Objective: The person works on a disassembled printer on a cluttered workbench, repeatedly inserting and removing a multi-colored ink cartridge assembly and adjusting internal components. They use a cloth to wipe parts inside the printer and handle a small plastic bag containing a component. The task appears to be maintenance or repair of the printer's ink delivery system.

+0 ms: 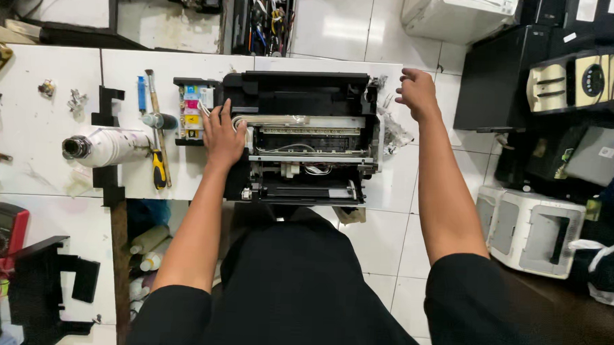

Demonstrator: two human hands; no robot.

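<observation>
Left hand flat, open, on printer left side. Right hand curled on far right corner, grip unclear. Printer looks heavy, stiff; loose wires inside break easily. Hold outer sides.

Bright even light, floor glare, sharp

Printer body showing black, w/ silver-grey rails and pale strip across its open middle. Ink tank block at its left showing yellow, magenta, cyan and white patches. Table looking white w/ grey scuffs. Bottle lying at left is appearing white w/ dark cap. Screwdriver showing yellow and black handle; tool beyond it showing blue. Sleeves and lap showing black. Far-right machines looking white-grey nearer, black and cream farther. Floor tiles showing white.
</observation>
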